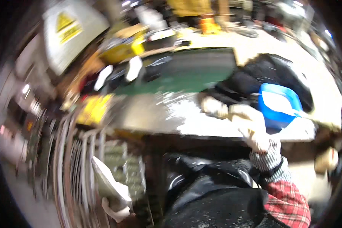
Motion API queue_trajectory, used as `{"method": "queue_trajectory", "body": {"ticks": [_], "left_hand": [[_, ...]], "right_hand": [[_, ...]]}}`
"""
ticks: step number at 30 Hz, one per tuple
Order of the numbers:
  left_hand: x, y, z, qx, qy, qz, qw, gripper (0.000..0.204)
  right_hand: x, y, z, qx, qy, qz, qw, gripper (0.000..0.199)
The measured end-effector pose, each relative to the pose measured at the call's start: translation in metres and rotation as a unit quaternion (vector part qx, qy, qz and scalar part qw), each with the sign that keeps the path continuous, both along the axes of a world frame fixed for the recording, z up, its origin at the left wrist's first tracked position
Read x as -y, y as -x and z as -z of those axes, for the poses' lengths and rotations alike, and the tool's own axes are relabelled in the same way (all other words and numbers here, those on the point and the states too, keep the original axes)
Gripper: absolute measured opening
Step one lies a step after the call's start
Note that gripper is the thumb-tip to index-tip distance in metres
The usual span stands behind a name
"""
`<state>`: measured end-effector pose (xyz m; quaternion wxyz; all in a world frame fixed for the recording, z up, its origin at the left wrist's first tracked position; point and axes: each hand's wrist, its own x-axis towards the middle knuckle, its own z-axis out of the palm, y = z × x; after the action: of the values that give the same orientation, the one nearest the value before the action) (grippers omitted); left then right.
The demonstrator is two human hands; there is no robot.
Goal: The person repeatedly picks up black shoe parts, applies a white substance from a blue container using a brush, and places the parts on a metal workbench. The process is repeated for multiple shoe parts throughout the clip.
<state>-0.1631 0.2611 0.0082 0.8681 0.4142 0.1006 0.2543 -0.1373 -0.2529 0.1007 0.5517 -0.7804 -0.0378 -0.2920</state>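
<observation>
The right hand [250, 127] wears a pale glove, striped cuff and red plaid sleeve [288, 205].

One head-worn fisheye view looks down, close over the workbench [152, 117]

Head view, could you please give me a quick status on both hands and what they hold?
Right hand gloved, on the blue scoop over the metal table; grip blurred. Left hand low by the wire racks, holding something white. Black bag below the table.
</observation>
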Motion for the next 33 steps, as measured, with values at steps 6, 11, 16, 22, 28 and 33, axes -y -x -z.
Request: {"method": "queue_trajectory", "body": {"ticks": [6,11,16,22,28,33], "left_hand": [[0.163,-0.096,-0.031,0.024,0.094,0.565,0.82,0.089],[0.246,-0.104,-0.018,-0.072,0.085,0.602,0.791,0.088],[0.216,-0.082,0.016,-0.276,0.19,0.531,0.778,0.085],[0.176,-0.077,0.051,-0.395,0.245,0.598,0.653,0.091],[0.183,-0.083,0.138,-0.267,0.258,0.565,0.737,0.081],[0.165,-0.098,0.144,-0.091,0.298,0.732,0.606,0.083]], "right_hand": [[0.127,0.084,-0.034,-0.015,-0.005,0.36,0.933,0.022],[0.179,0.099,0.002,-0.227,0.255,0.426,0.838,0.025],[0.167,0.109,-0.009,-0.041,0.077,0.37,0.925,0.022],[0.098,0.09,-0.026,-0.088,0.058,0.273,0.956,0.02],[-0.06,-0.039,0.031,0.064,0.229,-0.089,0.967,0.029],[-0.046,-0.105,0.066,-0.155,-0.11,-0.026,0.981,0.026]]}}
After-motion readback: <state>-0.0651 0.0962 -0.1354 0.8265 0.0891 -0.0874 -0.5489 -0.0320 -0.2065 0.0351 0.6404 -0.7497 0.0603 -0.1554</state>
